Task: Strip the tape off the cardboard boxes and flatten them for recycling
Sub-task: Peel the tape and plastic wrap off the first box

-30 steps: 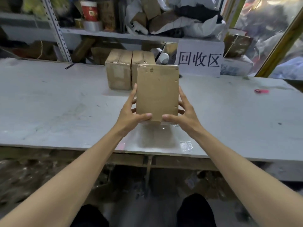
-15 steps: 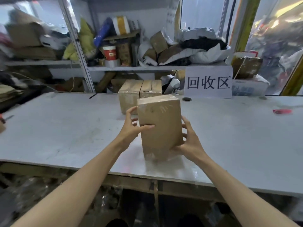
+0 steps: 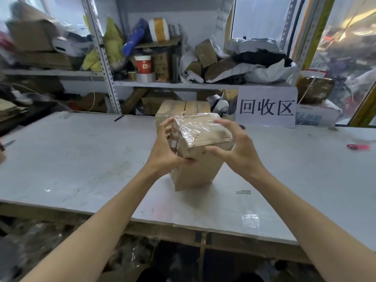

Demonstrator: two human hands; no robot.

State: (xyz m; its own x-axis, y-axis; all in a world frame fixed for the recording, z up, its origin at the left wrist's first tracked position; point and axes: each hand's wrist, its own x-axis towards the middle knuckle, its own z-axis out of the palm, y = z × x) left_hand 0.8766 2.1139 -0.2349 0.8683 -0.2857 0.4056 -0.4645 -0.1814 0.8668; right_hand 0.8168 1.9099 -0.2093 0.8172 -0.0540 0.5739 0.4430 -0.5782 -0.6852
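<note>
Your cardboard box (image 3: 195, 171) stands upright on the grey counter (image 3: 81, 163), near the middle and slightly tilted, with its lower end touching the surface. Clear tape (image 3: 200, 127) covers the top face and wraps over its edges. Your left hand (image 3: 164, 153) grasps the left side of the box near the top, thumb pressed against the near face. Your right hand (image 3: 238, 147) is spread over the top right corner; its fingers (image 3: 230, 125) are curved and touching the taped top, thumb against the near face. Just behind the box, two more taped boxes (image 3: 183, 107) stand side by side. A white sign (image 3: 266, 107) stands at the far right, and a small red object (image 3: 358, 147) lies well apart on the right.
</note>
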